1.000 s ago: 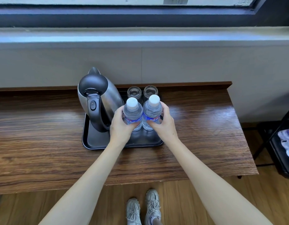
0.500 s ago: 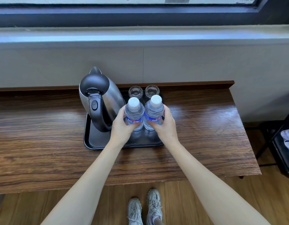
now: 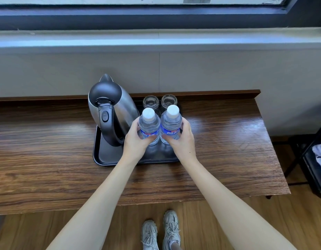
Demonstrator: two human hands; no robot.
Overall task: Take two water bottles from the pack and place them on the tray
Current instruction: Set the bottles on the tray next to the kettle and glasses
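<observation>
Two clear water bottles with white caps and blue labels stand side by side on the black tray. My left hand wraps the left bottle, and my right hand wraps the right bottle. Both bottles are upright, touching each other, with their bases hidden behind my fingers. The pack of bottles lies low at the far right edge, mostly cut off.
A steel kettle with a black handle stands on the tray's left part. Two upturned glasses sit at the tray's back. The tray rests on a wooden table under a window sill. A black rack stands on the floor at right.
Both hands stay closed on the bottles in nearly the same spot on the tray; the view has shifted slightly.
</observation>
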